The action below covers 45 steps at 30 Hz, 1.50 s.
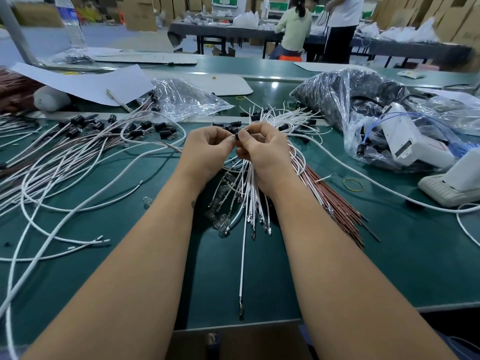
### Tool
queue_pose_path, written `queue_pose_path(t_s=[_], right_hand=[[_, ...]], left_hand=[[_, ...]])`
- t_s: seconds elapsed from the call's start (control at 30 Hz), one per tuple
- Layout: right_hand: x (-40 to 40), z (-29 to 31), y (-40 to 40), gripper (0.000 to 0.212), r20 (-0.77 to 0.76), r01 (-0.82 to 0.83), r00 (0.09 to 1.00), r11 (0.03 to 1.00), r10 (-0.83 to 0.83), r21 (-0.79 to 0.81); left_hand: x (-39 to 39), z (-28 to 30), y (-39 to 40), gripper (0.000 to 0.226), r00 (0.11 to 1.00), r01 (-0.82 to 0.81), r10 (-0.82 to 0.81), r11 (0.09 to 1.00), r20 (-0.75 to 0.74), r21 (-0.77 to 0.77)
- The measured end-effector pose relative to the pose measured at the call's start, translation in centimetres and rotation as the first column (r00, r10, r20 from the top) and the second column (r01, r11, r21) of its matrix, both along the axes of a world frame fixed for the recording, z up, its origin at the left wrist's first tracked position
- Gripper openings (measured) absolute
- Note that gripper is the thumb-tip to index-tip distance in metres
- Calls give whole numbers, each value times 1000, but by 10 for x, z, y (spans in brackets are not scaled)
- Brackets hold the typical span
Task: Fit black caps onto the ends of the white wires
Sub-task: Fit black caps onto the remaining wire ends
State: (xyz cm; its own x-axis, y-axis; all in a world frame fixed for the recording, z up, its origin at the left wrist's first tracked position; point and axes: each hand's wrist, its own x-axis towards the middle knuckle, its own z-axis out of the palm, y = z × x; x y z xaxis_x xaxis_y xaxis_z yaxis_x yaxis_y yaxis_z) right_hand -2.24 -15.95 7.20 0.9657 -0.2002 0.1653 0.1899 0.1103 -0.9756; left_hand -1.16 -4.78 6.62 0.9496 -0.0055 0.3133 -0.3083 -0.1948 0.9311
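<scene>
My left hand [205, 149] and my right hand [262, 149] meet above the green table [389, 250]. Between their fingertips sits a small black cap [237, 136]. The left hand pinches a thin white wire [228, 137] that leads into the cap, and the right hand's thumb and fingers pinch the cap. Under the right hand lies a bundle of white wires [250, 193] with metal terminals, fanning toward me. Wires fitted with black caps [104, 128] are piled at the left. Loose black caps [255, 115] lie just beyond my hands.
A clear bag of black caps [345, 100] and a white device [405, 136] sit at the right. Red-brown wires [335, 201] lie by my right forearm. A crumpled clear bag [181, 97] and paper sheets [85, 81] lie at the back left. Two people stand at a far table.
</scene>
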Motion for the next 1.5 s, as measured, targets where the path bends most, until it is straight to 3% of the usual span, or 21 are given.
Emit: queue_pose_path(t_s=[0.23, 0.37, 0.47, 0.63, 0.77, 0.87, 1.03, 1.1, 1.17, 1.27, 1.33, 1.43, 1.5], right_hand=[[1, -1, 3, 16, 60, 47, 997, 992, -40, -115], [-1, 1, 2, 14, 61, 11, 998, 997, -7, -70], [-1, 2, 0, 13, 69, -10, 998, 999, 12, -36], [1, 3, 3, 14, 158, 120, 984, 959, -81, -257], [0, 5, 7, 9, 188, 145, 978, 947, -92, -287], [-4, 9, 7, 8, 208, 159, 972, 958, -110, -237], [-4, 25, -23, 12, 186, 351, 912, 930, -366, 112], [-3, 24, -24, 9, 182, 352, 919, 936, -351, 29], [-3, 20, -15, 8, 198, 284, 946, 951, -258, -119], [-7, 16, -1, 10, 224, 153, 969, 960, -100, -233], [-8, 14, 6, 13, 236, 169, 968, 913, -84, -372], [-9, 12, 9, 25, 201, 197, 977, 667, -72, -719], [-11, 16, 7, 33, 34, 43, 999, 451, -27, -891]], left_hand=[[0, 0, -4, 6, 998, -36, 36, 999, 53, -2], [0, 0, -1, 4, 998, -33, 32, 999, 61, 3], [1, -1, 0, 9, 993, -75, 65, 992, 101, 102], [-1, 2, 9, 6, 989, -105, 69, 948, 127, 300], [-5, 6, 12, 5, 987, -138, 98, 928, 129, 347], [-6, 5, 13, 7, 982, -179, 147, 923, 117, 342], [-8, 1, 14, 3, 974, -212, 170, 912, 147, 351], [-9, 3, 13, 13, 961, -253, 189, 894, 201, 369], [-8, 4, 12, 26, 965, -190, 109, 915, 237, 356], [-8, 5, 8, 17, 975, 10, -52, 982, 215, 190], [-5, 4, 9, 12, 980, 21, -36, 997, 194, 78], [4, 1, 12, 11, 986, -57, 61, 998, 157, -30], [7, 0, 11, 16, 984, -72, 82, 995, 160, -64]])
